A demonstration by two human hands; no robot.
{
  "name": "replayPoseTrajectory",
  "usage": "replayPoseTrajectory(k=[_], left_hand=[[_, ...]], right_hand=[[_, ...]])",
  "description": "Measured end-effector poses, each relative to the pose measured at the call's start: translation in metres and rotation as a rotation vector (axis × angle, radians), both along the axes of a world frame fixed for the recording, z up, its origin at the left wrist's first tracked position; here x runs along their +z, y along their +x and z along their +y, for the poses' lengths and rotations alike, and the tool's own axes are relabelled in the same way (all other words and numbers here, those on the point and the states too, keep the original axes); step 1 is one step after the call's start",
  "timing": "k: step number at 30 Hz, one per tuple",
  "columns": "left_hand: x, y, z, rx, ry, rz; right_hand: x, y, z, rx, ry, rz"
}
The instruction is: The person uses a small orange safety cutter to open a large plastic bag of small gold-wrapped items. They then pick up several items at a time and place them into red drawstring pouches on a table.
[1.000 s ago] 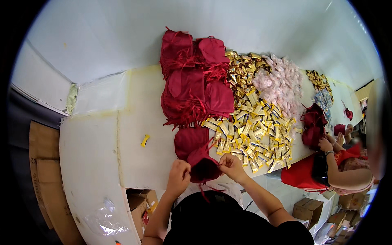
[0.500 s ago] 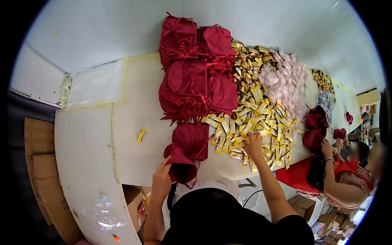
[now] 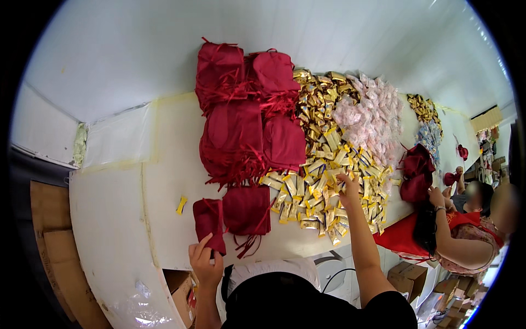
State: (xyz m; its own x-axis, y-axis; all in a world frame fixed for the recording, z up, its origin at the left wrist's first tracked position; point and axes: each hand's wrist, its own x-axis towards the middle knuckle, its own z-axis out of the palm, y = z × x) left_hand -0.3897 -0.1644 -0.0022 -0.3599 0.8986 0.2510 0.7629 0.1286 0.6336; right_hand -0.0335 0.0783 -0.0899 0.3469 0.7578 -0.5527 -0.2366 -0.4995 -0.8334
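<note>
My left hand (image 3: 206, 262) grips the lower end of a dark red cloth pouch (image 3: 208, 218), its thumb hidden from sight. This pouch lies to the left of a flat stack of red pouches (image 3: 246, 211) with ribbon strings trailing off its front edge. Over to the right, my right hand (image 3: 350, 191) reaches into a heap of small gold-and-yellow wrapped packets (image 3: 315, 192). Its fingers are curled at one packet (image 3: 332, 175), seemingly pinching it. Larger stacks of red pouches (image 3: 235, 123) with ribbons stand behind.
Behind the packets lie brown-gold packets (image 3: 318, 104) and clear pinkish ones (image 3: 372, 112). A lone yellow packet (image 3: 181, 204) rests on the table (image 3: 170, 236) at left. Two people work at right; the nearer one's hand (image 3: 436, 198) is at red pouches (image 3: 416, 186). Cardboard boxes (image 3: 406, 278) stand below.
My left hand has moved left with the pouch, whose wide mouth no longer faces up. My right hand stays over the packet heap, its fingers shifted slightly. The whole view has shifted.
</note>
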Motion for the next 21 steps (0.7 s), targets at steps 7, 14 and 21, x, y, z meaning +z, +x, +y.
replayPoseTrajectory(k=[7, 14, 21], left_hand=[[0.007, -0.009, 0.017, 0.221, -0.009, 0.033], [0.003, -0.021, 0.047, 0.266, -0.091, -0.113], [-0.005, -0.026, 0.06, 0.204, -0.127, -0.111]], right_hand=[[-0.003, 0.004, 0.093, -0.179, 0.313, -0.042], [-0.019, 0.045, 0.184, 0.6, 0.464, -1.388], [-0.008, 0.025, 0.225, 0.845, 0.008, -1.509]])
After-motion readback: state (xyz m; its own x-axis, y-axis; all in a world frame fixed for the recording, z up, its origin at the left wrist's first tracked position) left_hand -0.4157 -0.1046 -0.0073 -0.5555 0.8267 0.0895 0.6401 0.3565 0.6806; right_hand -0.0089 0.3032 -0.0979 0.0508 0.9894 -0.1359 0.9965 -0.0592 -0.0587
